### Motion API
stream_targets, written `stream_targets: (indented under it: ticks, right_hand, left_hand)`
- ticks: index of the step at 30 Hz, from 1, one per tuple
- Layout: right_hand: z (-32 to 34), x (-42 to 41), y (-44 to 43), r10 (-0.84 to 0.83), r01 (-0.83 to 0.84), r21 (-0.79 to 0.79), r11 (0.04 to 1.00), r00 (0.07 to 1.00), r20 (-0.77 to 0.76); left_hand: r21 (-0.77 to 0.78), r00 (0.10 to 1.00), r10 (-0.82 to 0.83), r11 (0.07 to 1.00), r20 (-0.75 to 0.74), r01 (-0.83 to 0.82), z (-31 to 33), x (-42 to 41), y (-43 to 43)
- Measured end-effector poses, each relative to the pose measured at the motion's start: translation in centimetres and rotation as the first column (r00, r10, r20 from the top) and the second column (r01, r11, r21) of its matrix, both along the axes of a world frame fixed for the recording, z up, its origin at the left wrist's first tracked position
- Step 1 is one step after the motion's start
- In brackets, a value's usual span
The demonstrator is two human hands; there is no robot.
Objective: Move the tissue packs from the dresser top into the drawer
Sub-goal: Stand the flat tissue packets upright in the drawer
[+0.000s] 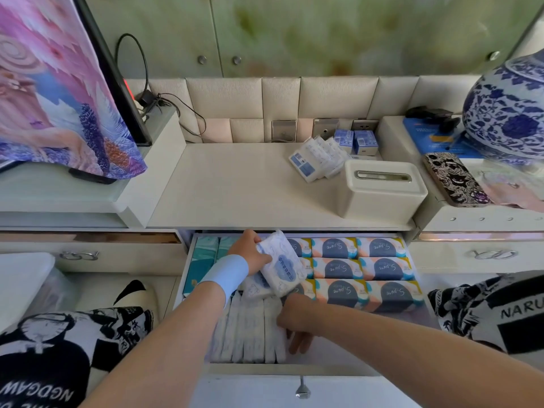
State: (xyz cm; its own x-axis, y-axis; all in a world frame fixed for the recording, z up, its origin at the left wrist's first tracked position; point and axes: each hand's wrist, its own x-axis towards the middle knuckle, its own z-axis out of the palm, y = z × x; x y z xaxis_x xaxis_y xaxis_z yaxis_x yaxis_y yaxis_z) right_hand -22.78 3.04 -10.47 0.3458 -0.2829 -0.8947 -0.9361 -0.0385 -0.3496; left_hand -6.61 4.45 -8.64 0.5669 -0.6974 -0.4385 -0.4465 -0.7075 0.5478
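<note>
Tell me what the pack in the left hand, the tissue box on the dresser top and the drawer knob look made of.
Pack: thin plastic film, white with blue print, faintly glossy and crinkled at its sealed end.
Tissue box: probably hard plastic, matte cream, with moulded rounded corners.
Drawer knob: likely polished metal, given its bright reflections.

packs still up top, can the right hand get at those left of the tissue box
Probably yes: the right hand grips nothing, and those packs lie uncovered on the dresser top, the box beside them.
</note>
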Motion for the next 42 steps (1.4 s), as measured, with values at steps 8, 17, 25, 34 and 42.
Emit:
stream_targets:
  ticks: [8, 17, 25, 34, 42]
  right_hand:
    - [-0.8, -0.5, -0.4, 0.213, -0.200, -0.183, 0.963, 0.975, 0.057]
    - [4.1, -2.7, -4.2, 0.036, 0.070, -0.706, 0.704, 0.990, 0.134]
    - [6.0, -2.3, -3.0, -0.092, 0.236, -0.223, 0.946, 0.854, 0.512]
    - [6.2, -4.1, -3.7, 0.197, -0.217, -0.444, 0.869, 0.976, -0.093]
    - [2.5, -3.3, -1.6, 0.293, -0.345, -0.299, 0.890, 0.934, -0.207]
  left_hand:
    - [-0.185, 0.895, 0.264, 0.920, -0.361, -0.346, 2.3, 0.8, 0.8]
    - [-0.239, 0.895, 0.239, 0.908, -0.376, -0.343, 4.2, -1.1, 0.7]
    - [-0.182, 0.834, 0.078, 0.961, -0.547, -0.209, 5.3, -3.9, 1.0]
    - [0.078, 0.992, -0.115, 0.991, 0.051, 0.111, 2.1, -2.2, 1.6]
    - [0.293, 0.950, -0.212, 0.946, 0.228, 0.141, -1.3, 0.2, 2.6]
